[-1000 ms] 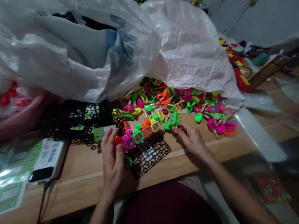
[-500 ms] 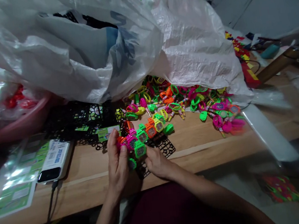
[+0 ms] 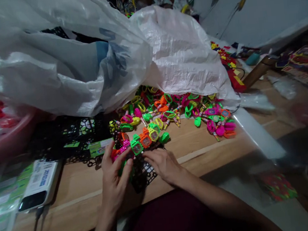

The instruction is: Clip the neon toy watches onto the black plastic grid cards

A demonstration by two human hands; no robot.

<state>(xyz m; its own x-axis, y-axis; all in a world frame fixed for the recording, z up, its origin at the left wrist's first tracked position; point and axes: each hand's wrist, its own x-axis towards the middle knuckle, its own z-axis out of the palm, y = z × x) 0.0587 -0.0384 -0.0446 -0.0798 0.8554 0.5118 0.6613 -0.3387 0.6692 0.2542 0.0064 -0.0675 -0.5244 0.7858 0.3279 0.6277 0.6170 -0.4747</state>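
A row of neon plastic toy wristwatches (image 3: 145, 138) lies linked together on a black plastic mesh sheet (image 3: 143, 178). My left hand (image 3: 114, 179) curls around the row's left end, gripping a pink toy watch (image 3: 124, 147). My right hand (image 3: 164, 166) rests its fingertips on the mesh, just below a green toy watch (image 3: 137, 147). It appears to hold nothing. The mesh is partly hidden under both hands. Behind them, a heap of loose neon toy watches (image 3: 170, 110) spreads across the wooden table (image 3: 76, 193).
A large white woven sack (image 3: 182, 49) and a clear plastic bag (image 3: 54, 67) hang over the table's far side. A pink basin (image 3: 7, 143), a power bank (image 3: 41, 184), green printed cards (image 3: 99, 147) and more black mesh (image 3: 70, 140) are to the left.
My right hand has moved left from beside the heap to the mesh near my left hand. The row of watches has shifted slightly, and the whole view has turned a little.
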